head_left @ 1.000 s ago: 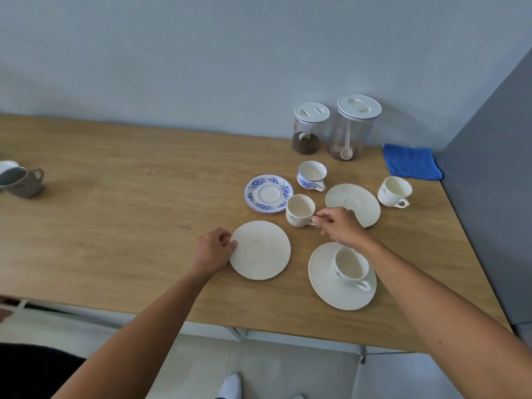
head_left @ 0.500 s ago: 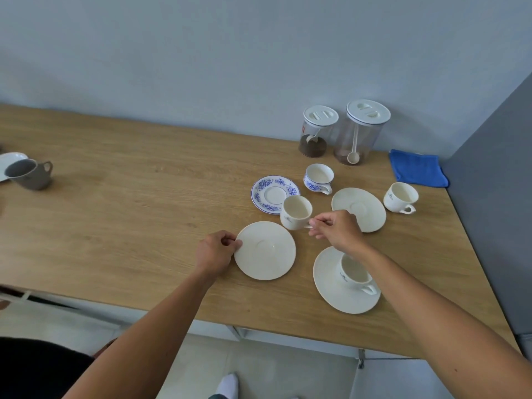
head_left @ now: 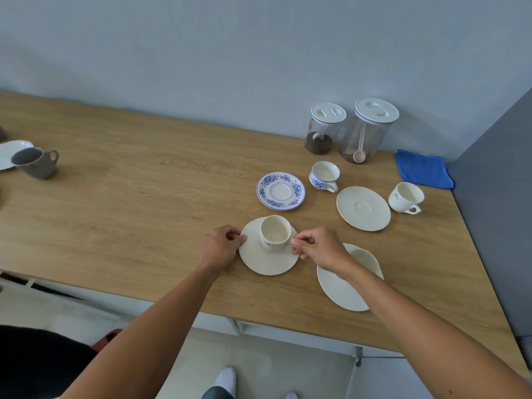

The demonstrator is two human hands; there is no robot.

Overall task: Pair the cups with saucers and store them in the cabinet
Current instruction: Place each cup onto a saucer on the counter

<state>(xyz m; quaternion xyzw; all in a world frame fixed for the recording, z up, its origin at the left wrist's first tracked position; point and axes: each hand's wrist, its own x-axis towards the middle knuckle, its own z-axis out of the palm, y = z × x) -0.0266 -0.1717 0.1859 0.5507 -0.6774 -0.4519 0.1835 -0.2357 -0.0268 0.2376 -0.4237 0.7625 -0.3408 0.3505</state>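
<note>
Your right hand (head_left: 319,249) pinches the cup (head_left: 275,232) by its handle, upright on the saucer (head_left: 267,264). Your left hand (head_left: 220,246) grips its rim

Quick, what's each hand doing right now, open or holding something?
Left hand: grips the left rim of the cream saucer.
Right hand: pinches the cream cup at its right side, over that saucer.

Just in front of the blue flower saucer (head_left: 280,190), the right hand (head_left: 322,249) hides the handle of the cream cup (head_left: 275,231). The left hand (head_left: 221,246) hides a bit of the rim of the cream saucer (head_left: 267,262). The right wrist hides most of a second cup (head_left: 367,259), in front and right of it. Far left, the edge cuts off a white plate (head_left: 13,152).
</note>
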